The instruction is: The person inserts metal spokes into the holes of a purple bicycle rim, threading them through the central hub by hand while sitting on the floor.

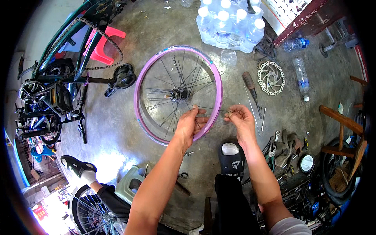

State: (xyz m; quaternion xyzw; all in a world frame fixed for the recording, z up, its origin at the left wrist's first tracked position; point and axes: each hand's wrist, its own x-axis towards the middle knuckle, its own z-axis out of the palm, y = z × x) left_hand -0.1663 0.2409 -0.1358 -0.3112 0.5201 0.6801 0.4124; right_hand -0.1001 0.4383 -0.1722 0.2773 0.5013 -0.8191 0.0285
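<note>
A pink bicycle rim (217, 86) lies on the floor in front of me, with loose-looking spokes (180, 71) spread around a black hub (179, 95). My left hand (190, 123) is inside the rim's near right part, fingers curled beside its inner edge. A thin spoke runs out from between its thumb and forefinger toward the rim. Just outside the rim, my right hand (239, 120) pinches something small at its fingertips, too small to name.
Right of the wheel lie a screwdriver (252, 91), a brake disc (271, 78) and several hand tools. Wrapped water bottles (231, 27) stand at the back. A bicycle frame (58, 78) and a pink stool (102, 49) are at left. A green stool (129, 184) stands near my leg.
</note>
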